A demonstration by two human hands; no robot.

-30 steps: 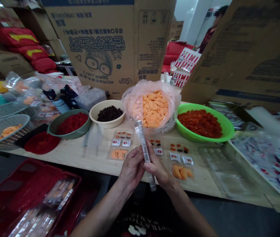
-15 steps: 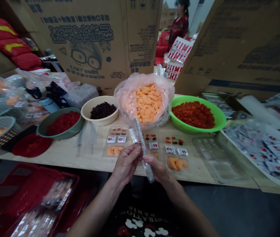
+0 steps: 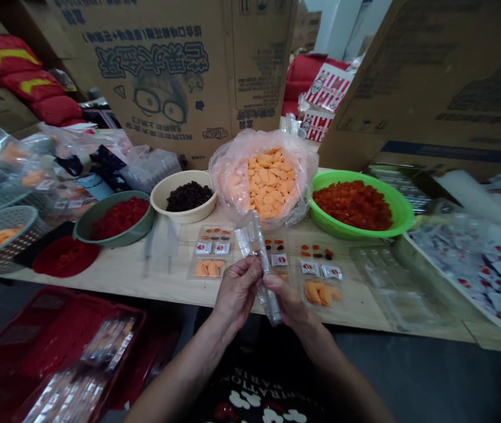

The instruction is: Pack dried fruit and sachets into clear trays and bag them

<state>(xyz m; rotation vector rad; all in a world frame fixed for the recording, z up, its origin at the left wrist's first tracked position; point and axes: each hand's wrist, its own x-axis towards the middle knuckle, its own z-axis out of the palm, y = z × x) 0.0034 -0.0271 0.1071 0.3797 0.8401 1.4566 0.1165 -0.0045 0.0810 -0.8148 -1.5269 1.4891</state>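
**Clear plastic strip held in 2 hands over a pale wooden table**

The left hand [image 3: 236,292] and right hand [image 3: 286,299] meet at lower centre, with a long clear plastic strip [image 3: 256,241] tilted between them, its lower end reaching past the table's front edge. The left hand's fingers [image 3: 250,273] lie together, curled against the strip. The right hand's fingers [image 3: 274,286] are also together, clamped on its lower part. Just behind the hands lie small clear trays [image 3: 210,252] holding orange pieces and white sachets. Along the pale wooden table [image 3: 113,276] stand a grey-green bowl [image 3: 100,232] of red pieces, a cream bowl [image 3: 162,202] of dark fruit, a clear bag [image 3: 268,188] of orange slices and a bright green basin [image 3: 404,214] of red-orange bits. Printed sachets [image 3: 484,276] are heaped at right. A red crate [image 3: 87,311] of packets sits at lower left, below the table. Cardboard cartons [image 3: 157,76] rise across the top of the frame, with red sacks [image 3: 25,88] at upper left
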